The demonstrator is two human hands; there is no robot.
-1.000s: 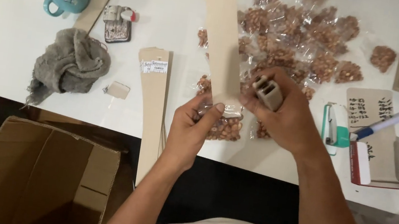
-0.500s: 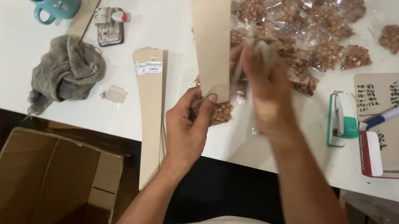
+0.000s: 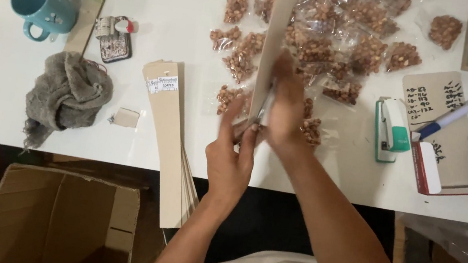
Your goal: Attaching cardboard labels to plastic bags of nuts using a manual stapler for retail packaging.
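Cardboard strip (image 3: 276, 34), edge-on, pinched at its lower end between left hand (image 3: 230, 164) and right hand (image 3: 286, 117) fingers, steadying it; nut packets (image 3: 345, 31) at 12 o'clock on bench (image 3: 189, 15).

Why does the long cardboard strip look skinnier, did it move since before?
Yes. The cardboard strip has turned on edge between both hands and shifted right, toward the green stapler lying on the white table.

We see a teal mug (image 3: 41, 5), a grey rag (image 3: 65, 95), tan card strips (image 3: 168, 140), brown nuts in clear packets (image 3: 357, 39), and a green-and-white stapler (image 3: 392, 129).
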